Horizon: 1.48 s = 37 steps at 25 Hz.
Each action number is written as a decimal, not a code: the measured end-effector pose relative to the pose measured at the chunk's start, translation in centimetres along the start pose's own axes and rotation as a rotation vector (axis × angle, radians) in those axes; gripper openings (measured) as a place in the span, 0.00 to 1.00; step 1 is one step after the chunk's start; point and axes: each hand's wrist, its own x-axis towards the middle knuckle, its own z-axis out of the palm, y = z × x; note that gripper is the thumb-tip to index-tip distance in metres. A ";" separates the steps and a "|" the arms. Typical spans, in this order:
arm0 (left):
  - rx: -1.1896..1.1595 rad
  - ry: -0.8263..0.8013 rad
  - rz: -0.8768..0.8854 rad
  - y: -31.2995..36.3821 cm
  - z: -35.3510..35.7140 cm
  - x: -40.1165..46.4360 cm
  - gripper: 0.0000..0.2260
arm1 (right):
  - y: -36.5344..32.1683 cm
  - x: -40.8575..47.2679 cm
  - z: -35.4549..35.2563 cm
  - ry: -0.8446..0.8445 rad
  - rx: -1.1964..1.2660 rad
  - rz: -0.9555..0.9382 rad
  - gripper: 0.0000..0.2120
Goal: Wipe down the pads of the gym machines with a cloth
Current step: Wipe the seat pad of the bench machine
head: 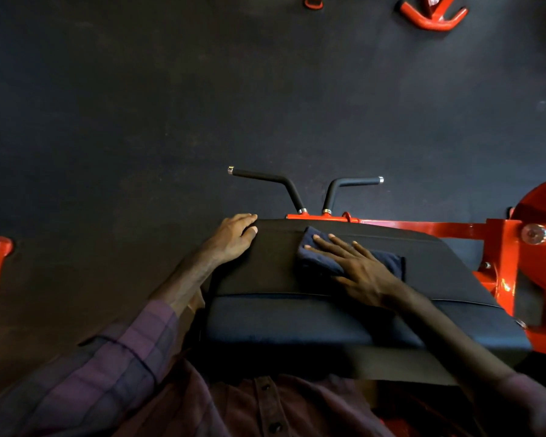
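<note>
so my right hand [356, 263] lay flat, fingers spread, pressing the cloth [388, 261] onto the pad [265, 269], mid-wipe; my left hand [235, 236] rested relaxed at the pad's far left corner. beyond it, the handles [297, 189] looked untouched.

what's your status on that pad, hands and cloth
Right hand flat on the dark cloth, pressing it to the black pad. Left hand resting on the pad's left edge, fingers relaxed. Nothing blocking the pad.
</note>
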 end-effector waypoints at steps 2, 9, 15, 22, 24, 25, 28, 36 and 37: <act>0.027 -0.004 0.011 0.2 0.0 0.2 0.21 | 1.6 -0.3 -1.0 -0.004 -0.007 0.022 0.33; 0.088 -0.017 0.014 1.1 0.0 0.7 0.22 | 0.8 0.3 -0.5 -0.001 0.043 -0.058 0.35; 0.210 -0.043 -0.017 2.2 0.1 1.2 0.22 | 0.0 3.3 -2.0 0.044 0.024 0.223 0.34; 0.293 -0.074 -0.011 3.1 0.3 1.4 0.22 | 3.6 4.1 -2.7 0.075 0.029 0.277 0.35; 0.300 -0.077 -0.020 3.3 0.3 1.5 0.22 | 2.8 6.5 -2.2 0.094 0.028 0.304 0.34; 0.304 -0.078 -0.022 3.4 0.2 1.6 0.22 | 2.8 6.6 -1.8 0.098 0.032 0.238 0.33; 0.309 -0.083 -0.017 3.5 0.2 1.6 0.22 | 5.3 4.7 -1.3 0.095 0.061 0.059 0.35; 0.351 -0.100 0.021 4.0 0.5 2.2 0.21 | 5.2 5.4 -1.3 0.135 0.108 0.060 0.38; 0.353 -0.106 0.026 4.1 0.6 2.4 0.21 | 6.4 4.6 -1.5 0.138 0.113 0.034 0.39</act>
